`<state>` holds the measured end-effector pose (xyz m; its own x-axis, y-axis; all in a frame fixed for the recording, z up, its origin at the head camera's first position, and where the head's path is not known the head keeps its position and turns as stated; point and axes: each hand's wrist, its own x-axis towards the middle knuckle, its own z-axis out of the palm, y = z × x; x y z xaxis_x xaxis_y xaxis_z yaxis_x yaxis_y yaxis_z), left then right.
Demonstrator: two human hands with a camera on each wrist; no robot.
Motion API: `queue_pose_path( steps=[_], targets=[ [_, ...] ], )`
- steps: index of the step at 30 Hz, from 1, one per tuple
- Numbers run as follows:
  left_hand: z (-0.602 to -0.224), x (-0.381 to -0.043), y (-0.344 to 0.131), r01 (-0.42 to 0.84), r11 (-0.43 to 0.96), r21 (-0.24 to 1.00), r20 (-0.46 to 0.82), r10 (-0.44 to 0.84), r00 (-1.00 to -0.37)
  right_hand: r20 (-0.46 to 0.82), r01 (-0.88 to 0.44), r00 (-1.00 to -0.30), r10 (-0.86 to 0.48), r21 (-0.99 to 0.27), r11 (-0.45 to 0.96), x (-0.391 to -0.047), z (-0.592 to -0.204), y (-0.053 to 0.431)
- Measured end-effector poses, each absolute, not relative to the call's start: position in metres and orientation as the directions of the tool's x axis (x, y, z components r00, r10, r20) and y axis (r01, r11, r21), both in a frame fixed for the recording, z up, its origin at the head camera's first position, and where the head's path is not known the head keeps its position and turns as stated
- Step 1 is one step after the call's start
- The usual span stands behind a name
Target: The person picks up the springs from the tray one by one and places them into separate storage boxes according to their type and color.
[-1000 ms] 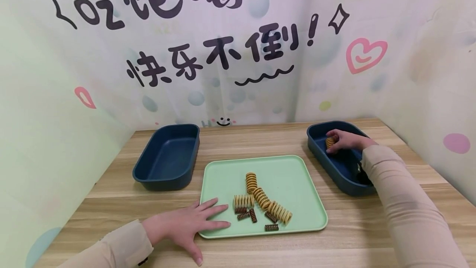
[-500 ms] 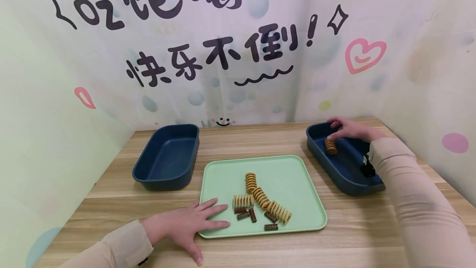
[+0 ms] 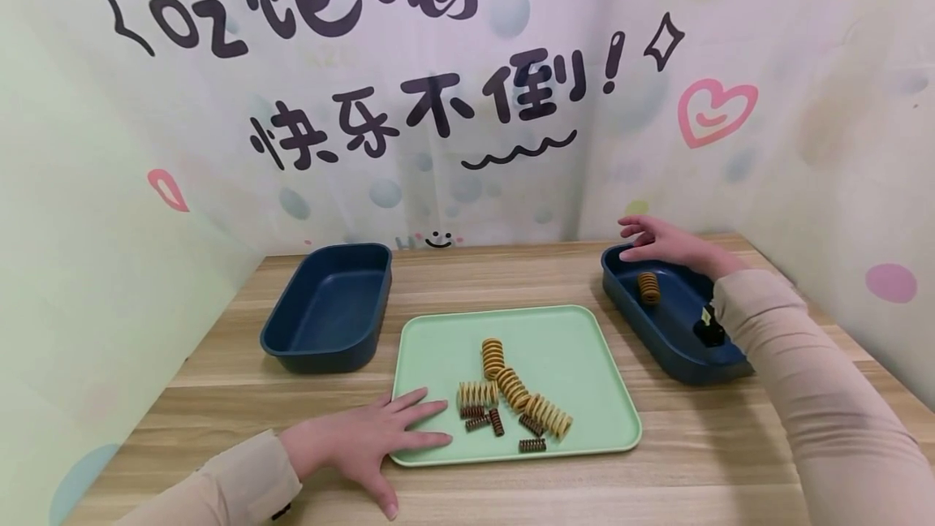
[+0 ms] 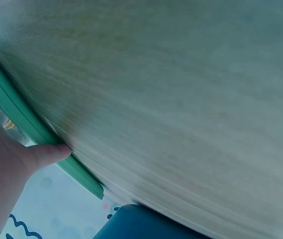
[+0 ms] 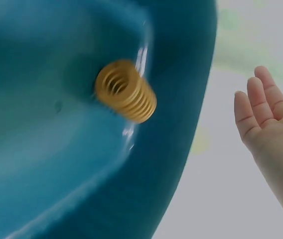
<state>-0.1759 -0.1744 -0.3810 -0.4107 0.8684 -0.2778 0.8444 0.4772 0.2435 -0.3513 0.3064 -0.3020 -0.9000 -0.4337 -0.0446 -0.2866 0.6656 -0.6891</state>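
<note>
A yellow-brown coil spring (image 3: 648, 288) lies in the right blue bin (image 3: 657, 347); the right wrist view shows this spring (image 5: 125, 91) against the bin's inner wall. Over the far part of that bin my right hand (image 3: 668, 243) is raised with relaxed fingers and nothing in them. My left hand (image 3: 368, 437) spreads its fingers over the left front corner of the green tray (image 3: 438, 347). On the tray, several large yellow springs (image 3: 513, 390) lie close together, with several small dark brown springs (image 3: 497, 423) in front of and beside them.
A second blue bin (image 3: 329, 307) stands at the back left of the wooden table (image 3: 497, 278). Behind the table hangs a printed cloth (image 3: 438, 185), and the right wrist's black camera (image 3: 708, 329) shows over the right bin.
My right hand has let go of the large spring, leaving it in the right bin, and has risen up and away from it. The left hand has stayed still.
</note>
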Motion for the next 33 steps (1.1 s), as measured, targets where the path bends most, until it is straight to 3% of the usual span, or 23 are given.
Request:
queue_pose_path(
  steps=[16, 33],
  targets=[
    [-0.382, -0.176, -0.175, 0.846, 0.475, 0.244, -0.277, 0.87, -0.408, 0.084, -0.457, -0.827, -0.557, -0.678, 0.576, -0.335, -0.298, 0.251],
    [-0.383, -0.177, -0.176, 0.849, 0.469, 0.244, -0.274, 0.873, -0.404, 0.101, -0.545, -0.735, -0.671, -0.677, 0.495, -0.317, -0.307, 0.204]
  ],
)
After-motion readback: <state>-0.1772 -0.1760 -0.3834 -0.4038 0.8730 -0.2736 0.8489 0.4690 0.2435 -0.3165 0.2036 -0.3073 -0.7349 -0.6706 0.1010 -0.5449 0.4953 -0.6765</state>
